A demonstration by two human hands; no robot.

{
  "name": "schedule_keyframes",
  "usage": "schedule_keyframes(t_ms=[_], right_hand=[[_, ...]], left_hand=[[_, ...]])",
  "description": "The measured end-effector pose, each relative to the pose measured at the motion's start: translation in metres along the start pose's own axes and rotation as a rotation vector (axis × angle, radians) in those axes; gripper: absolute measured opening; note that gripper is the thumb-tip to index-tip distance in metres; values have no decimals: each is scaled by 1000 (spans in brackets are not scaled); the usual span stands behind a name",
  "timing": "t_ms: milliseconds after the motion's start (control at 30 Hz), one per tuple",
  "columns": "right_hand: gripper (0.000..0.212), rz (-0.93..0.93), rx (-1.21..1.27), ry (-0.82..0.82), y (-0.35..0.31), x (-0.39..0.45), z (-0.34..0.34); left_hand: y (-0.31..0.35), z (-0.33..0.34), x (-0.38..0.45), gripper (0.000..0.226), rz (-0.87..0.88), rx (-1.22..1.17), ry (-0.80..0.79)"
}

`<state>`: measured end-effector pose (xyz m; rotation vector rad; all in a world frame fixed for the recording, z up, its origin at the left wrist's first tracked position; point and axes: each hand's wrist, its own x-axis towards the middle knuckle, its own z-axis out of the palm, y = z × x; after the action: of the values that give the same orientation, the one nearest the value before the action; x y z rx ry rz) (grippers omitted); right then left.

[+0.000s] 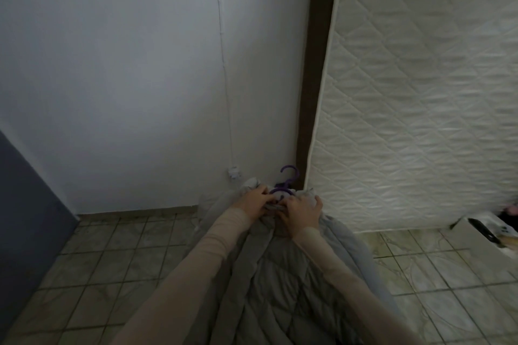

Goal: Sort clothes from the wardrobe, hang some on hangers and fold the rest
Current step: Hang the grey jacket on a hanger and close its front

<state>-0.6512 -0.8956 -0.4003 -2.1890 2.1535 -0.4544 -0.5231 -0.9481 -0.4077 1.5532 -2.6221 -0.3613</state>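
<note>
Fingers of left hand (256,200) and right hand (301,210) curl into the collar of one grey quilted jacket (280,274), pinching fabric either side of one purple hanger (283,185). Jacket held out in front, draping down toward the person, above tiled floor (112,246). Looks soft, puffy, probably slippery; best held at shoulders near the hook. One mattress (420,92) leans against wall.

1. The room is dim, its colours flat and greyish.
2. The wall (126,70) is brightest mid-frame and darkens toward the left corners.
3. The mattress (420,109) smears with motion blur at right.
4. Straight edges bow near the borders.
</note>
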Motion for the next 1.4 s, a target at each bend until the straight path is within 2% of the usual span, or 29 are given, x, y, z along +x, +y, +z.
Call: schedule_keyframes(t_ms=[67,133,233,367,533,633,700,767,933,1133,1200,1300,1400], right_hand=[[17,-43,23,184,0,0,-1],[13,-48,63,117,5,-3,7],[12,-97,36,151,5,-6,14],[38,-81,46,205,14,-3,30],[20,-119,15,261,15,-2,32],[14,-157,24,292,15,-2,38],[17,-168,-5,287,14,-2,39],[14,-183,-51,283,13,0,37],[9,-294,-115,337,17,8,43],[31,-362,-164,369,32,14,58],[33,-374,-187,405,32,14,59],[32,-375,-226,444,28,13,61],[29,-372,-255,424,25,15,65]], left_hand=[[-1,-1,-1,36,-1,-10,36],[-3,1,-3,32,-3,-21,65],[-5,5,-7,28,-22,-11,110],[-1,11,-11,28,-15,-15,154],[-4,20,-16,35,-20,27,165],[-2,21,-20,31,27,23,196],[-3,21,-20,34,17,-44,125],[-4,23,-19,40,22,-44,132],[-4,27,-14,33,-2,112,116],[-9,23,-13,35,62,129,64],[-7,20,-17,39,93,90,80],[-16,26,-15,38,37,-66,-36],[-10,24,-16,48,94,47,1]])
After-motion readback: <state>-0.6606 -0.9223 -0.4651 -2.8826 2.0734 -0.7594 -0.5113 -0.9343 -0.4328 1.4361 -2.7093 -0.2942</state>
